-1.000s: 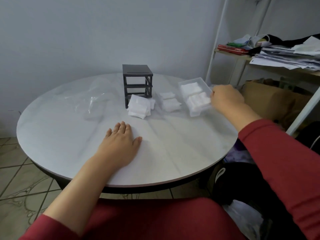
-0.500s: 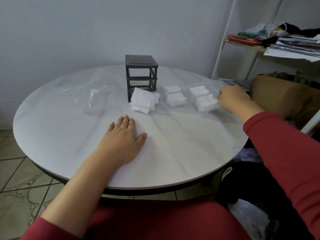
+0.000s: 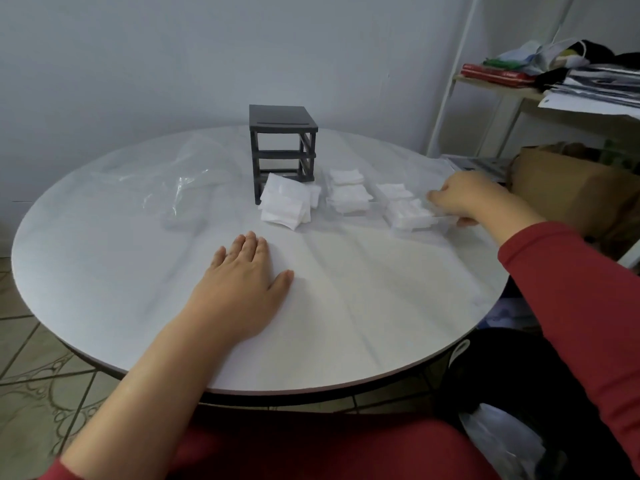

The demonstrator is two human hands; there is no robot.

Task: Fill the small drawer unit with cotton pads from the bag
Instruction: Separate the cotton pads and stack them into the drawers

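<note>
Right hand [image 3: 464,199] grips a pad-filled clear drawer [image 3: 412,214] near the right rim of the table [image 3: 104,271]. Left hand [image 3: 242,282] rests flat mid-table, holding nothing.

Left hand [image 3: 242,282] is laid flat on the table [image 3: 104,258], palm down. Fingers [image 3: 247,245] are kept straight and close together, and the thumb is splayed out to the right. The left forearm is bare and angled in from the lower left.

Right hand [image 3: 464,199] is extended forward and to the right, knuckles up. Its fingers are curled over the right end of the clear drawer [image 3: 412,216], with the thumb set against the near side. The right arm is covered by a red sleeve [image 3: 571,289] down to just short of the wrist.
</note>
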